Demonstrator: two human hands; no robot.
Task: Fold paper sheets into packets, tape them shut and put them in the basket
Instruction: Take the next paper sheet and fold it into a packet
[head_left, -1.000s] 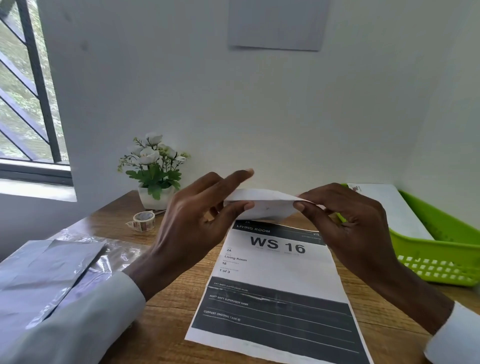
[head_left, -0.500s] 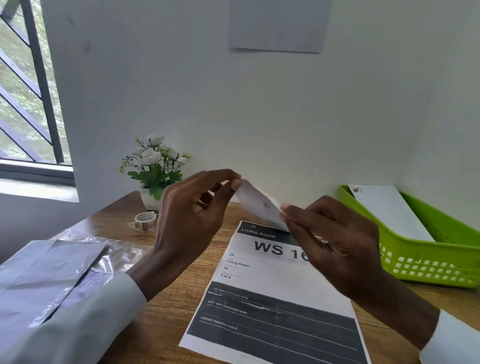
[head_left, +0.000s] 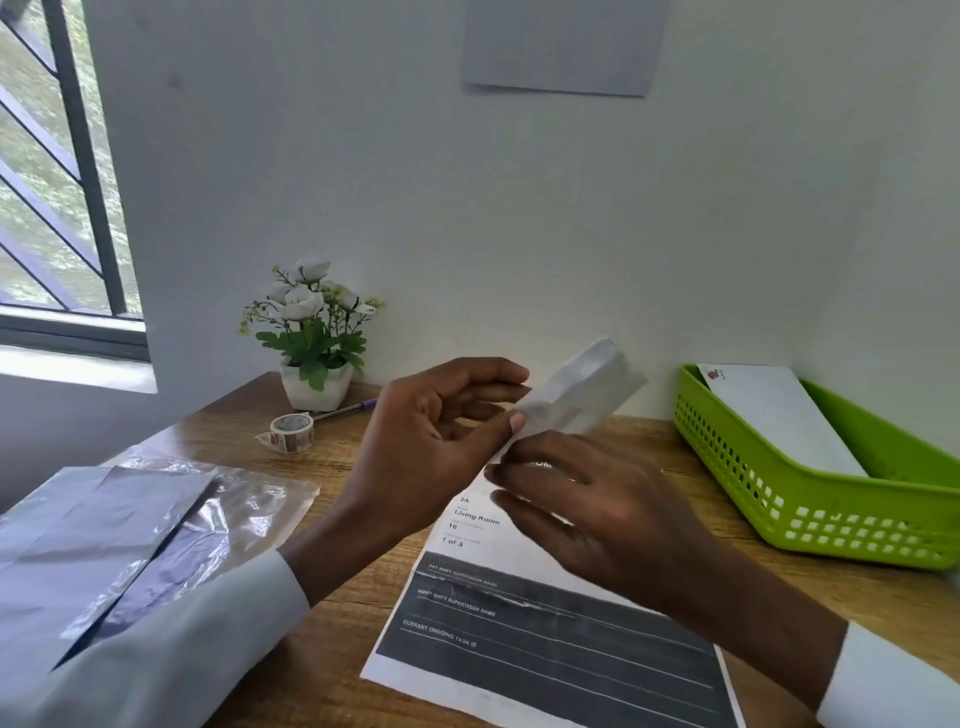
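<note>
Two hands: our left hand (head_left: 436, 431) pinches one folded packet (head_left: 576, 400) above the table (head_left: 332, 639); our right hand (head_left: 597, 514) grasps its lower end.
One basket (head_left: 810, 499): one envelope (head_left: 779, 415) inside.
One tape roll (head_left: 292, 431): near the plant (head_left: 311, 332).

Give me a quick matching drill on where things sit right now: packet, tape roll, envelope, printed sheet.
Things:
1. packet
2. tape roll
3. envelope
4. printed sheet

Places:
A. inside the green basket
B. flat on the table, under the hands
C. pinched by the left hand, off the table
D. on the table in front of the flower pot

Pairs: 1-C, 2-D, 3-A, 4-B
</note>
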